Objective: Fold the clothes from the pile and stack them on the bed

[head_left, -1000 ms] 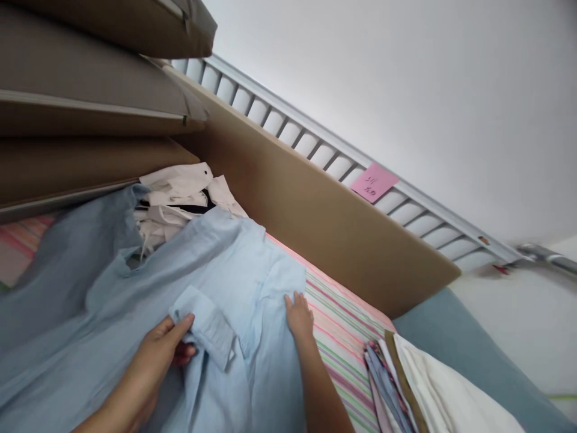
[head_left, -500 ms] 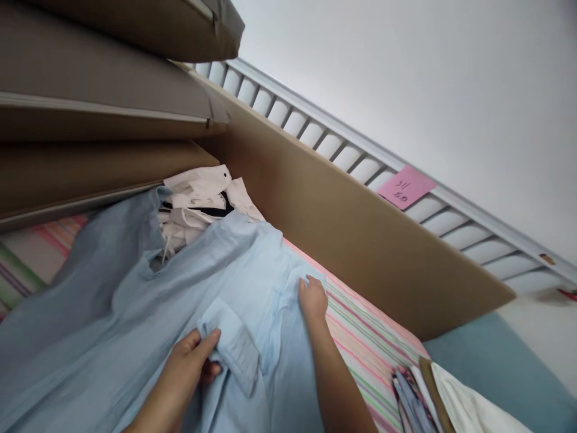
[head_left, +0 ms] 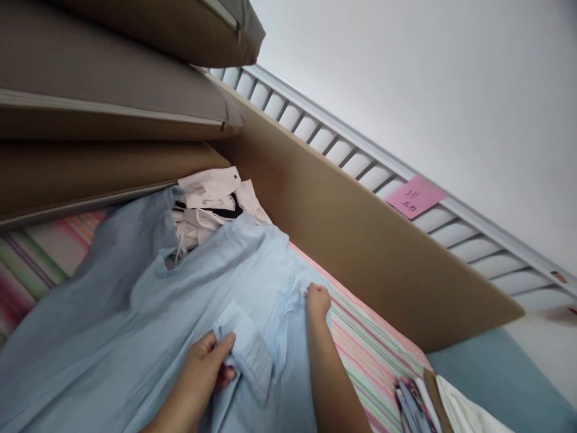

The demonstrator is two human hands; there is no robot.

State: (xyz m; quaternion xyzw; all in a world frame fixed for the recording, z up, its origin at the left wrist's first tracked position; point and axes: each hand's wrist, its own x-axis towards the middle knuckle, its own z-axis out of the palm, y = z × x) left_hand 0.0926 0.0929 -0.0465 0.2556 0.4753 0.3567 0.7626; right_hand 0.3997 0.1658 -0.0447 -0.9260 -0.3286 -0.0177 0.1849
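Observation:
A light blue shirt lies spread over a striped sheet, its collar opening toward the far left. Between thumb and fingers, my left hand pinches the shirt's folded cuff. Farther right, my right hand is closed on the shirt's fabric by the right edge; its fingertips are partly hidden. Beyond the collar sits a bunched white garment with some black cloth showing in it.
Thick brown cushions are stacked at the left. A tan board and a white slatted rail with a pink note run along the wall. Folded clothes stand at lower right on the striped sheet, near a blue-green surface.
My right hand's fingers have curled in more tightly on the fabric. My left hand keeps its pinch on the cuff. The whole view has shifted slightly.

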